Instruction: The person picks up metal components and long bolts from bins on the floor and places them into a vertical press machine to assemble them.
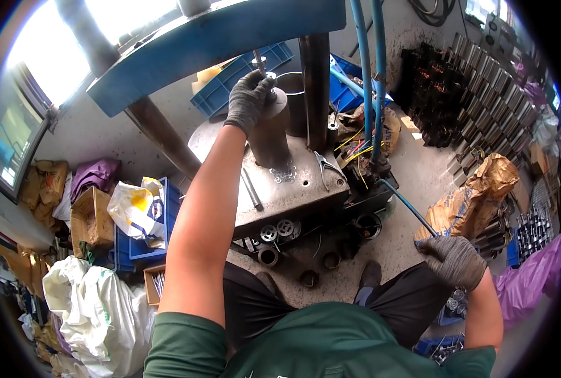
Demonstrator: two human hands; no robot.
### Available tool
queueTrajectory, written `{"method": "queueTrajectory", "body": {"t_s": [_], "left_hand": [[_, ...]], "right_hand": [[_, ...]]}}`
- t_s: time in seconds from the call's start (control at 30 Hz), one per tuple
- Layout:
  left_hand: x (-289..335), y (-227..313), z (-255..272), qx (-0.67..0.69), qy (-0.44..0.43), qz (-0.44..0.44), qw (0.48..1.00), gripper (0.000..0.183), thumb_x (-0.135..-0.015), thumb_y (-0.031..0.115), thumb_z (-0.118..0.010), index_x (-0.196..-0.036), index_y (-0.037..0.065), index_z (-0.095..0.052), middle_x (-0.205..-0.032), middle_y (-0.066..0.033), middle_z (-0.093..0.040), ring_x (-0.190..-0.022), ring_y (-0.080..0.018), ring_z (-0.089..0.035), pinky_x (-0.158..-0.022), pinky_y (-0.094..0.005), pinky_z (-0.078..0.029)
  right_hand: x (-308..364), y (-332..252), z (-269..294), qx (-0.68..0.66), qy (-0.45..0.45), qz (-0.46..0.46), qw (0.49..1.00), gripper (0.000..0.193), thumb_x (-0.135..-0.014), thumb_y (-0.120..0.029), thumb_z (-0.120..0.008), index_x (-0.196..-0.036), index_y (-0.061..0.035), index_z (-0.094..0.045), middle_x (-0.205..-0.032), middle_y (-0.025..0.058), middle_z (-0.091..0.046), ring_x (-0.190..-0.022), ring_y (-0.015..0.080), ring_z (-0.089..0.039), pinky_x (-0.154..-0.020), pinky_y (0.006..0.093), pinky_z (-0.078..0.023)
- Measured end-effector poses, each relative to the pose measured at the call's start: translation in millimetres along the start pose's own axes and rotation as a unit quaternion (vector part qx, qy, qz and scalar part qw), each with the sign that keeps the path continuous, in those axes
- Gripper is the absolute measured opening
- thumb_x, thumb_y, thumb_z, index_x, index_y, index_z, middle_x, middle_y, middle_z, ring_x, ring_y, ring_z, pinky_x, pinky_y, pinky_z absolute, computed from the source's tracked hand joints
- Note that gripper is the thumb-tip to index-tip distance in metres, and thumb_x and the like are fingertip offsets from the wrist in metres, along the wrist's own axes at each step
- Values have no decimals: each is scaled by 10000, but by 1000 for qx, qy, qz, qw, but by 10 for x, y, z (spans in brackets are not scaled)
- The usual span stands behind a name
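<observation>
A blue press [224,53] is towering over its bed [293,198], which is apparently supporting an upright cylinder [270,137]; at near right, the right hand [456,261] is clamping a lever [410,209], seemingly for control, while the far left hand [247,101] is pinching a part [271,95] atop the cylinder, perhaps steadying it.

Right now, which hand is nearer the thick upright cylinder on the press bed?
Left. The left hand is at the top of the cylinder; the right hand is farther off to its right, around the end of the blue lever.
</observation>
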State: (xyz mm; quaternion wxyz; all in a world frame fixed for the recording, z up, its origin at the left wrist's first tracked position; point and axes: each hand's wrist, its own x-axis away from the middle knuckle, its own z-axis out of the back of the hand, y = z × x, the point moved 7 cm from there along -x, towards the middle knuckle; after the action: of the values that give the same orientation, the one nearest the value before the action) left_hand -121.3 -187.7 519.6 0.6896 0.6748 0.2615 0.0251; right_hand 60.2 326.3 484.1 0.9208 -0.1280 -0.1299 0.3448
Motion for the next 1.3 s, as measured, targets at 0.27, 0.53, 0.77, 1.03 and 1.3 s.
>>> {"method": "queueTrajectory", "body": {"t_s": [0.27, 0.53, 0.77, 1.03, 1.3], "left_hand": [[-29, -74, 15, 4, 0, -1, 1000, 276, -947, 140, -779, -1189, 23, -714, -890, -7, -713, -715, -77, -626, -678, -243, -550], [-56, -83, 32, -30, -7, -9, 999, 250, -959, 163, -764, -1162, 23, -724, -870, -4, -708, -718, -77, -621, -672, -250, -542], [-89, -138, 56, -18, -11, -12, 1000, 305, -941, 206, -791, -1179, 28, -724, -885, -10, -717, -737, -81, -631, -705, -248, -543], [-106, -120, 29, -33, -15, 7, 999, 261, -960, 68, -757, -1206, 18, -687, -969, -49, -735, -803, -131, -685, -715, -273, -591], [-116, -131, 27, -17, -15, 9, 1000, 281, -956, 56, -757, -1221, 4, -678, -1003, -72, -744, -833, -144, -701, -733, -280, -604]], "right_hand": [[12, 16, -5, -5, 14, 16, 1000, 277, -904, -195, -651, -1132, -61, -734, -938, 185, -730, -875, 388, -712, -807, 466, -580], [28, -76, -71, 97, -54, 22, 994, 277, -915, -232, -639, -1124, -73, -727, -965, 189, -737, -908, 388, -718, -812, 480, -576], [-33, -137, 265, -20, 96, -11, 995, 249, -899, -145, -685, -1121, -37, -718, -939, 211, -728, -875, 389, -718, -794, 456, -574], [11, 41, -76, 55, -42, 24, 997, 295, -925, -220, -635, -1160, -70, -731, -956, 199, -739, -913, 378, -724, -834, 473, -579], [14, 43, -143, 109, -87, 31, 990, 298, -918, -213, -622, -1155, -71, -737, -987, 200, -744, -906, 372, -729, -839, 466, -585]]}}
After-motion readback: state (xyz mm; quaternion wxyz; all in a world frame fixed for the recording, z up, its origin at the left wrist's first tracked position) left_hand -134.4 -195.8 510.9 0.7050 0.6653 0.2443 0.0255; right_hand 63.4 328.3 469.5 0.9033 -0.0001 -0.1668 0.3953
